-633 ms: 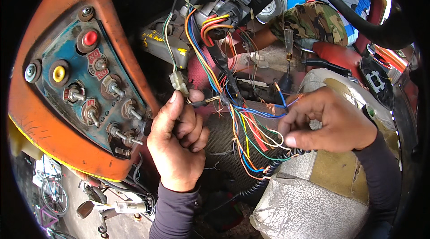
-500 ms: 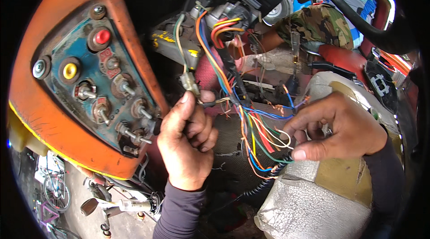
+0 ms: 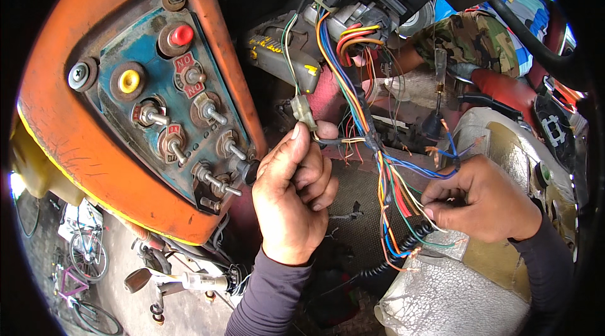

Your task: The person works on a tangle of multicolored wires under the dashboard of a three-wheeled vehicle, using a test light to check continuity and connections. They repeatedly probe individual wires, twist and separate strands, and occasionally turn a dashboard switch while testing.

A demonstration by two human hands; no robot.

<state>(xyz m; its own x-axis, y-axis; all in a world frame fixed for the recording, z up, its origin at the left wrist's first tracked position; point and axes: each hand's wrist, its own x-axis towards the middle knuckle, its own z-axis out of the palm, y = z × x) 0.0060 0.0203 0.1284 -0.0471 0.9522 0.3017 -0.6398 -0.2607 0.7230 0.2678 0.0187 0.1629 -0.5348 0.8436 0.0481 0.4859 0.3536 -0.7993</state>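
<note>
My left hand [image 3: 291,191] pinches a whitish plastic wire connector [image 3: 302,111] between thumb and forefinger, its other fingers curled. Two thin wires [image 3: 287,43], one green and one pale, run into the connector from above. My right hand [image 3: 482,202] is closed at the thumb and fingertips on a thin white wire [image 3: 411,194]; the exact grip is partly hidden. That wire fans out of a multicoloured wiring harness [image 3: 358,112] between my hands. Blue wires [image 3: 421,171] with bare copper ends pass above my right hand. Orange, green, yellow and red ends hang loose below.
On the left stands an orange housing [image 3: 217,27] with a blue switch panel [image 3: 135,46] of toggles and buttons. A black coiled cord [image 3: 384,268] crosses below the harness. A cracked silver seat [image 3: 454,298] lies at right. Another person's camouflage-clad leg [image 3: 466,40] is behind.
The view has shifted, so the panel and harness sit further right. My right thumb and fingers have closed together on the white wire. My left hand still holds the connector.
</note>
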